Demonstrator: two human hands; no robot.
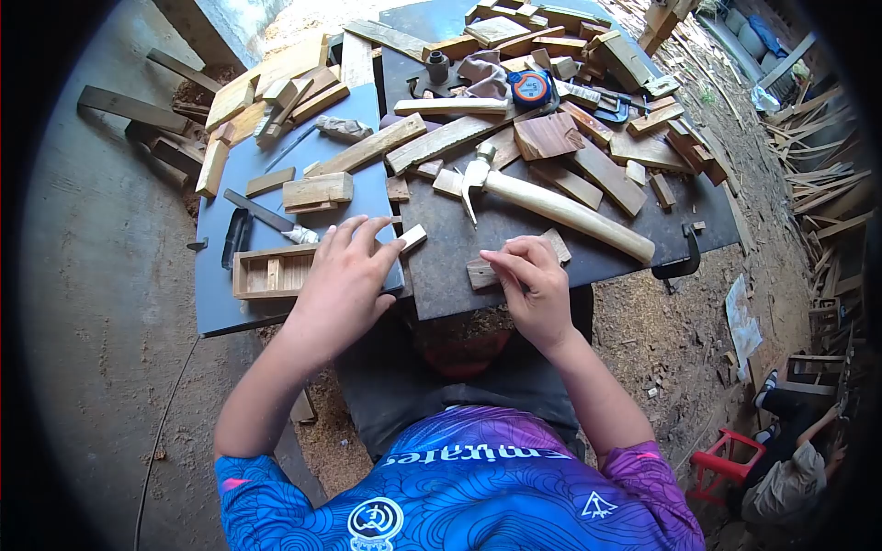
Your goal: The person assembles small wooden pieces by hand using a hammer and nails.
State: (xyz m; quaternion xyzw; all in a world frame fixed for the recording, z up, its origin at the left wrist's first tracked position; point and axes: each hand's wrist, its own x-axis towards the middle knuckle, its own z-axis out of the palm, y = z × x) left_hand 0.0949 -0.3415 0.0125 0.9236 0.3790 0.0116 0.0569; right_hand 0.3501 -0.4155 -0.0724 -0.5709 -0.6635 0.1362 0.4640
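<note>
My left hand (344, 280) is spread palm down over the right end of a small wooden box frame (266, 275) with dividers. The box lies on the blue-grey board, partly hidden by that hand. Its fingertips are near a small pale wood block (413, 237). Over a short flat wood strip (481, 274) on the dark tabletop, my right hand (535, 289) is closed, thumb and index finger pinched together. Whatever is between them is too small to make out. Above the right hand lies a claw hammer (560, 209) with a wooden handle.
Many wood offcuts (551, 138) are heaped at the back, with a blue tape measure (530, 88) among them. A chisel-like tool (266, 216) lies at left, and a black clamp (680, 257) grips the right edge. Another person (790, 477) sits at lower right beside a red stool (726, 464).
</note>
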